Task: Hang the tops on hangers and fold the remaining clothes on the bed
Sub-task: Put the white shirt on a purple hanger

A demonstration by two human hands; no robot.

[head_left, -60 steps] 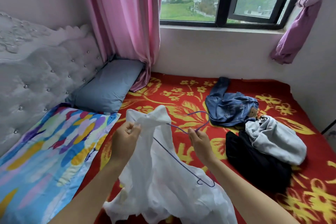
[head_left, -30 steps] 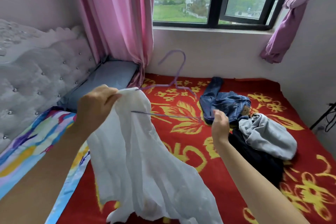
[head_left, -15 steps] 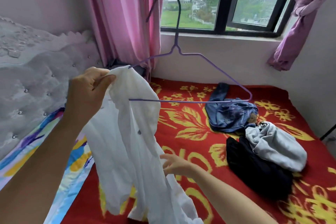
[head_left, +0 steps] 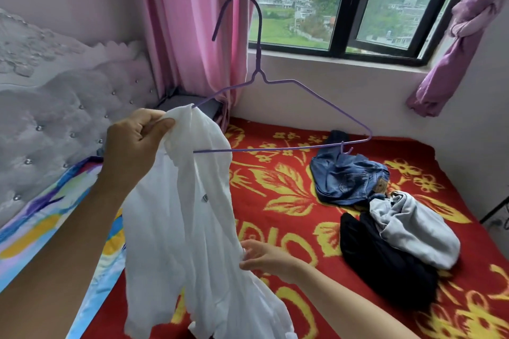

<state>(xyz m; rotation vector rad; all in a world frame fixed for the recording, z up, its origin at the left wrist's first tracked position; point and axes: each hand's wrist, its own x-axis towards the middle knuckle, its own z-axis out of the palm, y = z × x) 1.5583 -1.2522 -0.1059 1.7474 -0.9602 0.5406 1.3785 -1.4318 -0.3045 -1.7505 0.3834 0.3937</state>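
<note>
My left hand (head_left: pixel 137 143) grips the shoulder of a thin white top (head_left: pixel 187 223) and holds it up over the bed. A purple wire hanger (head_left: pixel 316 96) stands upright with its left end inside that shoulder; its right end and hook are bare. Lower down, my right hand (head_left: pixel 261 257) touches the hanging white cloth at its right edge, fingers loosely bent against the fabric. On the red and yellow flowered bed cover (head_left: pixel 281 192) lie blue jeans (head_left: pixel 349 181), a grey garment (head_left: pixel 413 231) and a black garment (head_left: pixel 385 264) in a heap at the right.
A padded grey headboard (head_left: pixel 63 118) runs along the left, with a colourful pillow (head_left: pixel 49 223) and a grey pillow (head_left: pixel 190 103) by it. Pink curtain (head_left: pixel 192 22) hangs ahead, a knotted purple curtain (head_left: pixel 457 44) at the right of the window (head_left: pixel 344 5).
My left hand raised the top and hanger, which turned upright. My right hand let go of the hanger's end and dropped to the lower cloth.
</note>
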